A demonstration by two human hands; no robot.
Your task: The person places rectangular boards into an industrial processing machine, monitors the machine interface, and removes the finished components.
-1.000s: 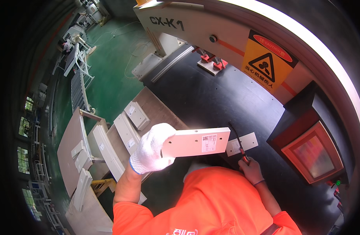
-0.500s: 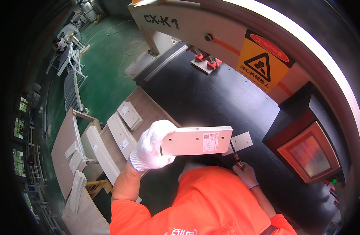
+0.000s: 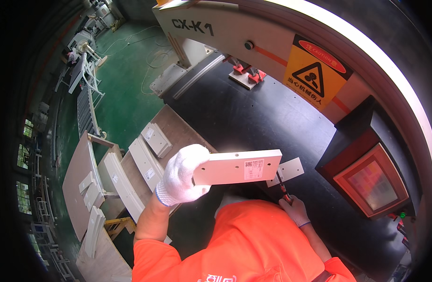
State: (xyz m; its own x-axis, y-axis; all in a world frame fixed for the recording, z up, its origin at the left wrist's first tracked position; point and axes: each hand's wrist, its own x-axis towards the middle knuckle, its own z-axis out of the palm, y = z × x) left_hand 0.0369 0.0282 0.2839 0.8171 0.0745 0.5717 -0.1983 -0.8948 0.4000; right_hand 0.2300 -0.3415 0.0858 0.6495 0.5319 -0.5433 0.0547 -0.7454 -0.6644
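Observation:
My gloved left hand point(image 3: 184, 170) grips one end of a cream-white rectangular panel point(image 3: 223, 171), held up above the black worktable point(image 3: 253, 117). The panel has several drilled holes in its face and edge, plus a printed label. Lower right, my gloved right hand point(image 3: 295, 210) is closed round the handle of a slim, dark-shafted red-and-black tool point(image 3: 282, 185); its exact kind I cannot make out. The tool's shaft points up toward the panel's right end, in front of a smaller white board point(image 3: 293, 167) lying on the table. Whether the tip touches the panel is unclear.
Labelled white panels point(image 3: 143, 160) lie on a brown board point(image 3: 171, 124) at the left, with more on a low trolley point(image 3: 77, 188). A machine beam point(image 3: 225, 28) arches over the table. A tilted orange-framed screen point(image 3: 372, 183) stands right. Red clamps point(image 3: 246, 70) sit at the back.
The panel's right end has shifted slightly right and up. Both hands keep nearly the same place and grip.

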